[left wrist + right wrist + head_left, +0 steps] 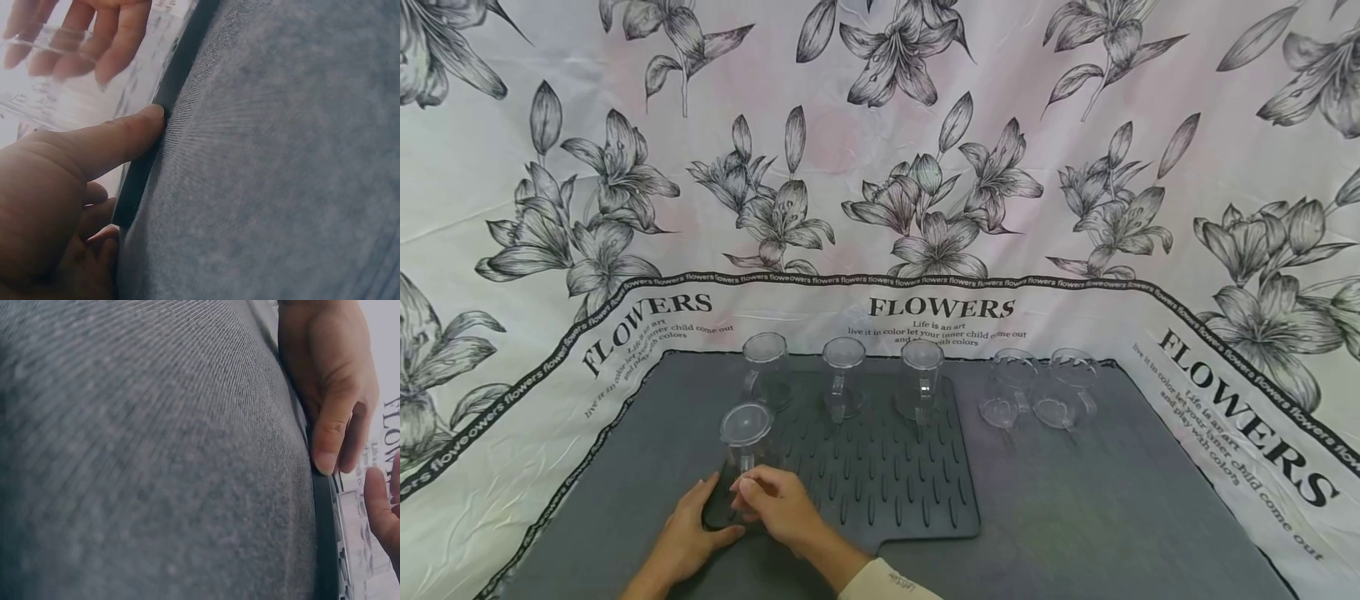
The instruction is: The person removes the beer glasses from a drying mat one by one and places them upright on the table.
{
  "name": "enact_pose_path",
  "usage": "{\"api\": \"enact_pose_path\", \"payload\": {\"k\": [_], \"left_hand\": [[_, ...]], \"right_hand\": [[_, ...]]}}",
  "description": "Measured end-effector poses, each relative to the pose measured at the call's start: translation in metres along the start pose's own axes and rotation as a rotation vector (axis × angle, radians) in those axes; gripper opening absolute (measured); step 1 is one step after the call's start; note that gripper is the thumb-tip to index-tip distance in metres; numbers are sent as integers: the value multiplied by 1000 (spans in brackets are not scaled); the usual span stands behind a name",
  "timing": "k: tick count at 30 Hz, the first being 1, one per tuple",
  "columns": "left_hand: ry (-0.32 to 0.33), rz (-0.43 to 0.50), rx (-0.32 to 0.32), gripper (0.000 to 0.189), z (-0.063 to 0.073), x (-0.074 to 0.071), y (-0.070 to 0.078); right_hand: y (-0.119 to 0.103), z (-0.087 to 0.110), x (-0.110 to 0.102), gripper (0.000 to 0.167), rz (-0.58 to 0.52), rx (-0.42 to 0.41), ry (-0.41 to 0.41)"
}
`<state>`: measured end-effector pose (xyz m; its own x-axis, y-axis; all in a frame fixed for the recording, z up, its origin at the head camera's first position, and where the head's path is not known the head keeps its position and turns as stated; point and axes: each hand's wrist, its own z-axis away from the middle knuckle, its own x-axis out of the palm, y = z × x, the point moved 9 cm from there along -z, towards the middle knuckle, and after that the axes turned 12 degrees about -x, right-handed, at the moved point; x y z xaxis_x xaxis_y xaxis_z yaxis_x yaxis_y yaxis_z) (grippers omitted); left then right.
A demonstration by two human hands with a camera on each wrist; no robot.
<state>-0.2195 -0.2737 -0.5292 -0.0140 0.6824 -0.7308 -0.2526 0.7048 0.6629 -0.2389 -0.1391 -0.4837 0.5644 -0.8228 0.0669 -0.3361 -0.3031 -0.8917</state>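
Observation:
A dark drying mat (895, 500) with raised ridges lies on the grey cloth. My left hand (688, 529) grips its near left corner, the thumb (125, 140) against the front edge and the fingers along the left side. A clear glass mug (747, 427) stands upside down on that corner, handle towards me. My right hand (786, 504) is at this mug's handle, fingers loosely extended and not closed round it; the left wrist view shows these fingers overlapping the clear glass. Along the mat's back stand three more upside-down mugs: left (765, 350), middle (844, 354) and right (922, 358).
Right of the mat, two clear mugs, one (1000, 412) beside the other (1056, 411), stand upright on the grey cloth (1097, 508). A white curtain (820, 317) printed with flowers rises behind and along both sides of the table.

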Motion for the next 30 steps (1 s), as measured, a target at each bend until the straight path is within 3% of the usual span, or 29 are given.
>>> {"api": "enact_pose_path", "payload": {"k": [5,11,30], "left_hand": [[3,6,-12,103,0,1,-1],[6,-7,-13,102,-2,2,-2],[-20,8,-28,104,-3,3,-2]], "right_hand": [[-15,2,-4,23,-14,-64,-6],[-57,6,-10,24,5,-112,-26],[-116,13,-37,24,76,-100,-28]]}}
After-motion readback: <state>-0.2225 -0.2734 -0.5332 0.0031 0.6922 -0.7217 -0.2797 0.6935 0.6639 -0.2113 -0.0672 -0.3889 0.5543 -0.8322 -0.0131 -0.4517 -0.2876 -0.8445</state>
